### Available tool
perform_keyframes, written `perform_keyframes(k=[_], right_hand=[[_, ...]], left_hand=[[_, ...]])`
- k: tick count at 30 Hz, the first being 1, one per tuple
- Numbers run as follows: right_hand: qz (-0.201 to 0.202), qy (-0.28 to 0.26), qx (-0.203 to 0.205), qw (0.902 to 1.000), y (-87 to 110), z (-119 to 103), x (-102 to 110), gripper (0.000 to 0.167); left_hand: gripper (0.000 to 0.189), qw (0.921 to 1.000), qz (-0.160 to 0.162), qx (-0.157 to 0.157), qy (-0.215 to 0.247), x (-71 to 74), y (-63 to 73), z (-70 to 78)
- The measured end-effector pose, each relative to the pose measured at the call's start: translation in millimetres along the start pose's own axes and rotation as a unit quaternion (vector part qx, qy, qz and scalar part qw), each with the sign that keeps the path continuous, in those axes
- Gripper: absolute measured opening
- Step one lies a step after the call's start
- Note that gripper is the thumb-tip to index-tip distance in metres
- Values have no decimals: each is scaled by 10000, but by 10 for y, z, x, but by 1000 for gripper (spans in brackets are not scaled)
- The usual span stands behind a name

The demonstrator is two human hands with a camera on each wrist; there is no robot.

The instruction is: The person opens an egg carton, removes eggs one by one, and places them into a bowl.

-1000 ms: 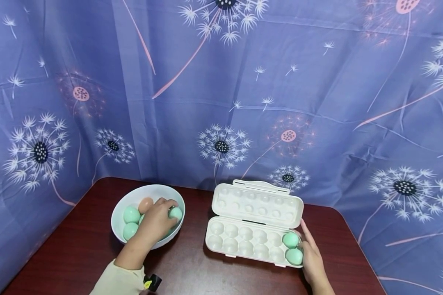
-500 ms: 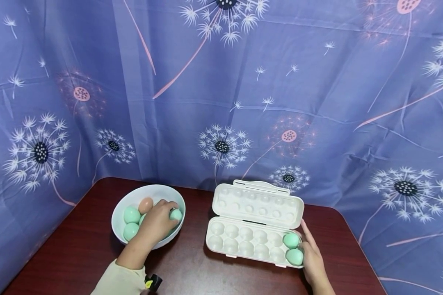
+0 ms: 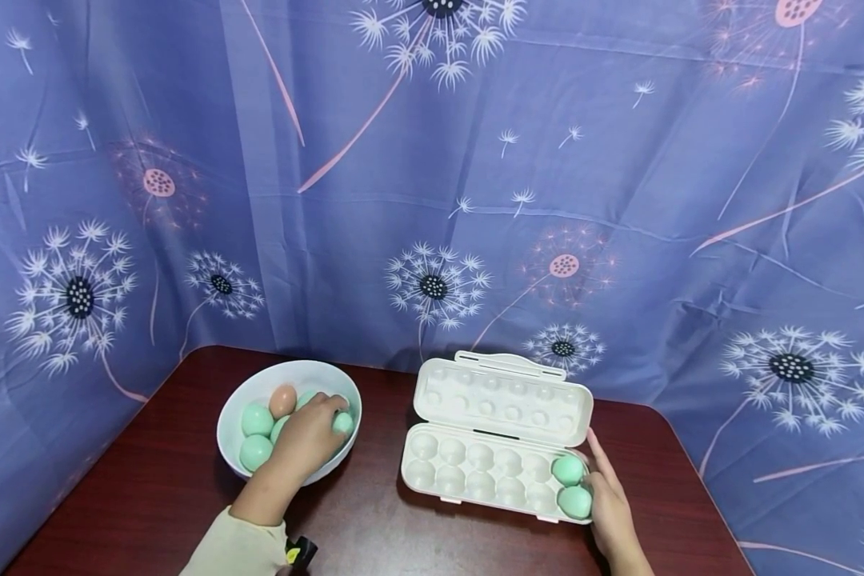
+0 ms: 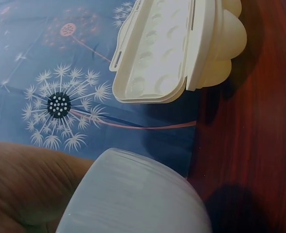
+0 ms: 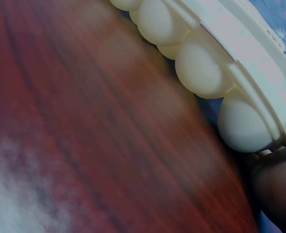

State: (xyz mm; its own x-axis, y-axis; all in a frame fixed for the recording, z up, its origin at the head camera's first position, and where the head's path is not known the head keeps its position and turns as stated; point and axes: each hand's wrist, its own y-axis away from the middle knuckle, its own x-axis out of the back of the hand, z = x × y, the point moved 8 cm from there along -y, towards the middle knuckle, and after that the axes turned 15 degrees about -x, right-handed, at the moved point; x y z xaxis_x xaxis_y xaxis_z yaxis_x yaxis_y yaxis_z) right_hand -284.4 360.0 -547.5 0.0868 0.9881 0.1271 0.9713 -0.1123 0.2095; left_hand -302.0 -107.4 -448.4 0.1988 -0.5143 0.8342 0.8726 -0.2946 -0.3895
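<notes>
In the head view my left hand [image 3: 315, 426] reaches into a white bowl [image 3: 232, 436], fingers curled round a green egg [image 3: 342, 422] near the bowl's right side. A brown egg [image 3: 283, 400] and several more green eggs [image 3: 257, 419] lie in the bowl, some partly behind the hand. My right hand [image 3: 609, 508] grips the right end of an opened white egg carton [image 3: 493, 480]. Two green eggs [image 3: 574, 502] fill that end's pockets. In the left wrist view the bowl's outer wall [image 4: 138, 199] hides the left fingers; the right wrist view shows the carton's rounded underside [image 5: 201, 65].
Both bowl and carton stand on a dark red-brown table [image 3: 382, 520], with a stretch of tabletop between them. The carton's lid [image 3: 504, 404] leans back, upright, near the blue dandelion-print curtain [image 3: 374, 240] behind the table. A small black device [image 3: 301, 552] sits at the left wrist.
My left hand has shifted slightly within the bowl, and a green egg behind it now shows beside the brown one. The right hand and carton have stayed put.
</notes>
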Motion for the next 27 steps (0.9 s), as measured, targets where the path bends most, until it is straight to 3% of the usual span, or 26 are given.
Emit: perform_keyframes(k=[10, 27], right_hand=[[-27, -4, 83, 10000, 8, 9, 1, 73], [-125, -80, 122, 9998, 3, 6, -5, 71]], left_hand=[[25, 9997, 32, -144, -205, -30, 6, 23], [27, 9994, -166, 161, -264, -31, 3, 24]])
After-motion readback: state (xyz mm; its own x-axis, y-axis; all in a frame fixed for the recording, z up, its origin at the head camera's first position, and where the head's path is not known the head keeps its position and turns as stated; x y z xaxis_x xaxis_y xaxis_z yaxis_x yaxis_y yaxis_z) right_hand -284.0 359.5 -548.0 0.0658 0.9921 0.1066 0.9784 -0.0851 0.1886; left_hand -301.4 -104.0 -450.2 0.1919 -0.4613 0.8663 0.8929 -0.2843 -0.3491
